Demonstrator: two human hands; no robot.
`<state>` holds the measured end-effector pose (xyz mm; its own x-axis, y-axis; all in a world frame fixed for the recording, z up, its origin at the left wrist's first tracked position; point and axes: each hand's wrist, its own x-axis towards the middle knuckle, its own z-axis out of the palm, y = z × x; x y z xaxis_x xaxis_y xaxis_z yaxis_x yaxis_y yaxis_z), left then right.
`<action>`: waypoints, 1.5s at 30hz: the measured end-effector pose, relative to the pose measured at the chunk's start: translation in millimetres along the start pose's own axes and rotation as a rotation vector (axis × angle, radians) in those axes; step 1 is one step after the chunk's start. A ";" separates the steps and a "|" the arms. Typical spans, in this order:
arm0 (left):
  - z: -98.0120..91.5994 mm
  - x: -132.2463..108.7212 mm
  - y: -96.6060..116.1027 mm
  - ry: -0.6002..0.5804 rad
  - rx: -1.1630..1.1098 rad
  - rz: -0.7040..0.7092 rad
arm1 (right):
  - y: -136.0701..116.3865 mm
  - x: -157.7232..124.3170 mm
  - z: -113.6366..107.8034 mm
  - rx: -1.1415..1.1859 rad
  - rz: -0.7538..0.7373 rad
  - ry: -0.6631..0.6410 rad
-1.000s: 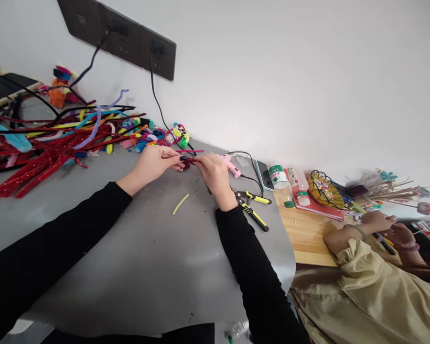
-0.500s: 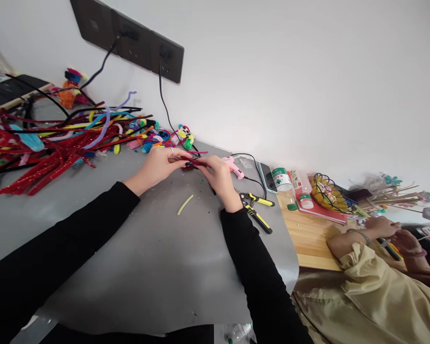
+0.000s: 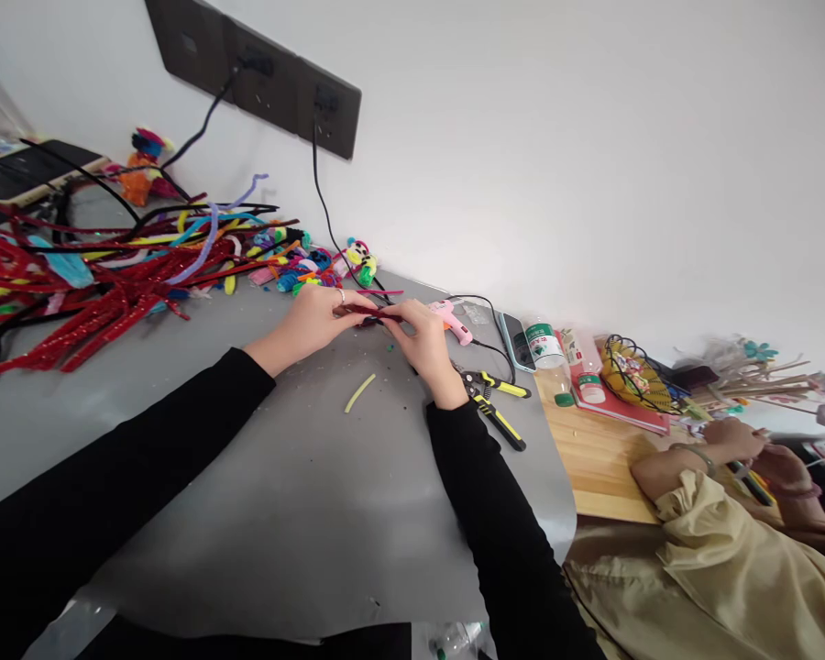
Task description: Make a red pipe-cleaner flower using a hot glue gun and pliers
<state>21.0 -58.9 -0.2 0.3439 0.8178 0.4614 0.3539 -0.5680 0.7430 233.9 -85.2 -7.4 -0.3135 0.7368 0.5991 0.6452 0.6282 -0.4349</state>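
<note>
My left hand (image 3: 313,323) and my right hand (image 3: 423,344) meet above the grey mat, fingertips pinched on dark red pipe cleaner (image 3: 378,313). Fingers partly cover it, so its full shape is hidden. A pink glue gun (image 3: 457,327) lies just beyond my right hand. Yellow-and-black cutting pliers (image 3: 499,417) rest by my right wrist with their handles apart. Between my forearms sits a short pale yellow-green pipe cleaner piece (image 3: 359,393).
A heap of pipe cleaners (image 3: 130,275) covers the left side, with small colourful figures (image 3: 309,266) beside it. Cords run to wall sockets (image 3: 261,82). At right are a phone (image 3: 517,341), bottles (image 3: 544,344), a wire basket (image 3: 632,371) and another person's hands (image 3: 735,440).
The view has shifted slightly, moving everything a little to the right. Both hands keep their pinch on the red pipe cleaner, which now appears a bit straighter between the fingertips.
</note>
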 end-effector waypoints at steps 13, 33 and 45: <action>1.2 0.3 -5.5 0.027 0.005 0.096 | 1.8 -0.8 2.3 0.009 -0.006 0.014; -0.8 -0.5 -4.1 -0.005 0.056 0.051 | 2.7 -1.2 1.2 0.039 0.046 -0.034; 2.3 -3.0 -5.7 0.073 0.106 0.050 | 2.6 -1.4 3.8 0.018 0.098 -0.020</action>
<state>20.0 -58.3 -6.9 0.3004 0.7908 0.5333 0.4291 -0.6114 0.6648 233.4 -83.6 -11.9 -0.2633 0.7996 0.5398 0.6607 0.5571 -0.5030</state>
